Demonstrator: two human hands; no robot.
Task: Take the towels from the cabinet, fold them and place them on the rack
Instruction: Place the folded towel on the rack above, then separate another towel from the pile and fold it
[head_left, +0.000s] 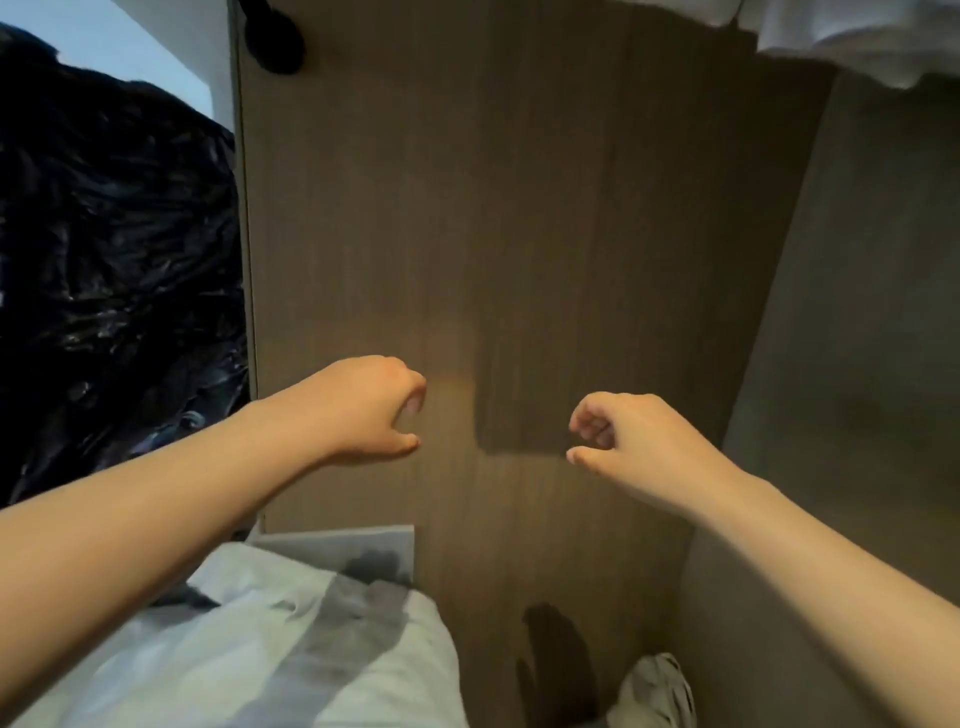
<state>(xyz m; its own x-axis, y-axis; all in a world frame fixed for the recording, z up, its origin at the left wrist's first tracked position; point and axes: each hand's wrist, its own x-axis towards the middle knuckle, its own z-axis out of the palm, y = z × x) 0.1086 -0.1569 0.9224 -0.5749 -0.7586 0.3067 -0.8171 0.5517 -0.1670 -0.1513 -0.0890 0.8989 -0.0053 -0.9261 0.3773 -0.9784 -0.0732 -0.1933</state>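
White cloth (857, 41), looks like a towel, sits well above and to the right of our fingers (589, 422), nearer our right hand (628, 441) than our left hand (371, 410), both loosely curled around nothing before the wood panel (519, 208).

We see only a corner of white fabric (857, 36) at the top right, cut by the edge; whether it is a towel we cannot tell. The black plastic bag (104, 260) runs off the left side, a pale shoe (657, 696) off the bottom.
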